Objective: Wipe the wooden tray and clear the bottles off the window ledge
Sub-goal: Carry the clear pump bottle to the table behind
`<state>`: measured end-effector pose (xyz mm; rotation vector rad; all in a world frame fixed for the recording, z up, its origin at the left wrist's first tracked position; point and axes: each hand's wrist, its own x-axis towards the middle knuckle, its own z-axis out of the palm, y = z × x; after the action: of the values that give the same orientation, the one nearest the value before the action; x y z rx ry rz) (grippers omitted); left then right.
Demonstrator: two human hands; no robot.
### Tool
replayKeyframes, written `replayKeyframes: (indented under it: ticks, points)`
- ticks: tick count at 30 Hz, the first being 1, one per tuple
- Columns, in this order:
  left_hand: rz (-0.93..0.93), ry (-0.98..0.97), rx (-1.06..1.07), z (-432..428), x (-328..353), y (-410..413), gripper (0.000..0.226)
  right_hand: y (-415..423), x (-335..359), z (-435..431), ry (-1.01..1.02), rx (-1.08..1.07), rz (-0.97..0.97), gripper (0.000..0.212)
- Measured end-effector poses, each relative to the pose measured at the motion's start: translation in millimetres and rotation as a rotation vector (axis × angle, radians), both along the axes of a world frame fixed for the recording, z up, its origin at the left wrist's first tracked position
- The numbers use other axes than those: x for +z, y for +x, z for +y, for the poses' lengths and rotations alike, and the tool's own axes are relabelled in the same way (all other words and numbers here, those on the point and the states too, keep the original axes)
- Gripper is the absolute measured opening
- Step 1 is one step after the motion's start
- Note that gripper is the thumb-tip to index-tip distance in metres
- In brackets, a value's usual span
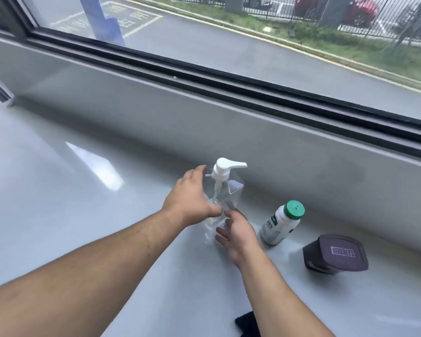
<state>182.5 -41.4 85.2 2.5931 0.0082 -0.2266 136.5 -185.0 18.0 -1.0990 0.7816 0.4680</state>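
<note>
Pump bottle (229,183), green-capped bottle (281,223) beside, dark tub (336,254)

Head-worn camera looks down and forward, close over the window ledge (107,215), seemingly tilted.

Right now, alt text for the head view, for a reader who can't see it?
A left hand and an open right hand flank a clear pump bottle on a grey window ledge; whether the left grips it is unclear. To its right stand a green-capped bottle and a dark tub.
</note>
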Motion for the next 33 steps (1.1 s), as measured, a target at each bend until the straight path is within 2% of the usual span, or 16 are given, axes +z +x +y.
replayKeyframes:
  ticks: [4, 12, 18, 23, 29, 33]
  points:
    - [-0.070, -0.034, 0.097, 44, 26, -39, 0.121, -22, 27, 42, 0.013, 0.055, -0.047, 0.054]
    - [-0.216, 0.024, 0.352, 219, 125, -179, 0.119, -106, 115, 195, 0.111, 0.358, -0.161, 0.037]
    - [-0.298, 0.033, 0.617, 365, 199, -353, 0.126, -230, 195, 348, 0.122, 0.668, -0.296, 0.046]
    - [-0.366, 0.097, 0.840, 461, 227, -528, 0.126, -368, 226, 469, 0.155, 0.896, -0.359, 0.047]
    - [-0.380, 0.169, 1.096, 528, 242, -723, 0.127, -527, 241, 579, 0.203, 1.155, -0.376, 0.043]
    - [-0.383, 0.246, 1.227, 554, 254, -821, 0.127, -614, 253, 638, 0.234, 1.296, -0.394, 0.046]
